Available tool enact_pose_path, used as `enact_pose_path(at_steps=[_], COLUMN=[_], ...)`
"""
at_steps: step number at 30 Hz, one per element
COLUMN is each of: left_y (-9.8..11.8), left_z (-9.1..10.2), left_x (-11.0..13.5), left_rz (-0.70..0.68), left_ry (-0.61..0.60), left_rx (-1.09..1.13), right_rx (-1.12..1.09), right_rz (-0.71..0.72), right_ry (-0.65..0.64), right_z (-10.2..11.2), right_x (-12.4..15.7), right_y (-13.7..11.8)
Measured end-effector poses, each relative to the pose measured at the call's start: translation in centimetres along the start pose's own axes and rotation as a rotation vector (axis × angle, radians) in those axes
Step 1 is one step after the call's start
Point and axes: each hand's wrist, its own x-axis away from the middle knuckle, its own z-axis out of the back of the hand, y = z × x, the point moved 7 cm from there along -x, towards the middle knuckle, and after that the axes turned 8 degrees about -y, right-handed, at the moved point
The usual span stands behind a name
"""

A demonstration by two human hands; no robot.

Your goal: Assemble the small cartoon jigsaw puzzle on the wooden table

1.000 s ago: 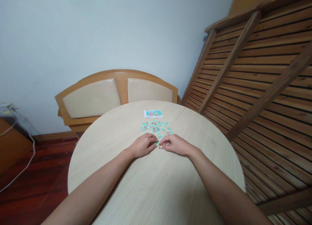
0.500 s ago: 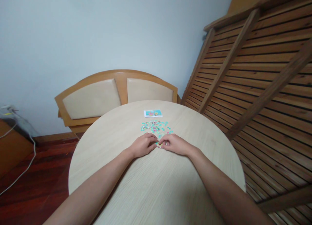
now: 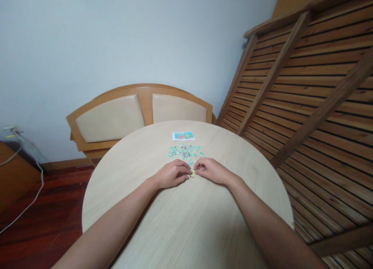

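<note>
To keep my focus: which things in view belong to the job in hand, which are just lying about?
In use:
small pieces nearest the person
scattered pieces beyond
picture sheet, probably
round table

Just there:
white cable
padded headboard
slatted wooden panel

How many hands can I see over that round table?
2. The left hand is just left of a small cluster of colourful pieces; the right hand is just right of it. Some fingertips are hard to make out, but neither hand is hidden.
</note>
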Motion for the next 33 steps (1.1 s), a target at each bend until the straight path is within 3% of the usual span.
enact_pose_path(at_steps=[7, 12, 18, 28, 33], left_y=[0.9, 1.0, 1.0, 0.9, 1.0], left_z=[-0.2, -0.4, -0.6, -0.6, -0.7], left_x=[-0.2, -0.3, -0.3, -0.4, -0.4], left_rz=[-0.060, -0.049, -0.033, -0.001, -0.016], left_ry=[-0.054, -0.079, -0.095, -0.077, -0.066], left_rx=[-0.036, -0.028, -0.038, -0.036, -0.038], right_rx=[0.113, 0.126, 0.219, 0.294, 0.304], right_rz=[-0.273, -0.374, -0.327, -0.451, -0.359], right_ry=[0.310, 0.338, 0.245, 0.208, 0.222], right_z=[3.3, 3.1, 1.6, 1.4, 0.7], right_x=[1.4, 1.7, 1.1, 1.3, 0.4], right_y=[5.9, 8.8, 9.1, 8.2, 6.2])
